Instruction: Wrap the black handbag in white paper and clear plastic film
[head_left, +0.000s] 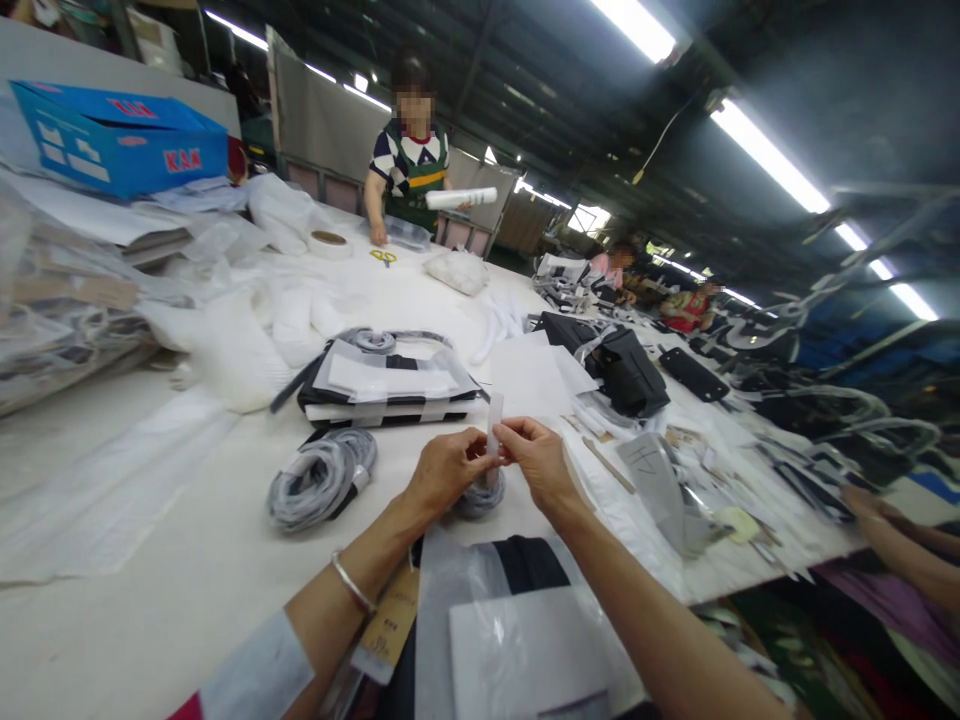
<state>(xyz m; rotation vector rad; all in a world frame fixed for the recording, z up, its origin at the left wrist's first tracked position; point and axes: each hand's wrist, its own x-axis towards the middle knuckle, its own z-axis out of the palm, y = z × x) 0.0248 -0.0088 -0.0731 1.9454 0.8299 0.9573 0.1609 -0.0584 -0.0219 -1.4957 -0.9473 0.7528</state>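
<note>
A narrow translucent strip stands upright between my two hands. My left hand pinches its lower part from the left, and my right hand pinches it from the right, fingertips nearly touching. Directly beneath them lies a small wrapped coil, partly hidden by my fingers. Nearest my body is a black bag covered with clear film and white paper, with a brown hang tag at its left side. A larger grey wrapped coil rests to the left of my left hand.
Beyond my hands lies another black bag with paper on top. White sheets and black bags sit to the right. Wrapping film and a blue box are at left. A co-worker stands across the table near yellow-handled scissors.
</note>
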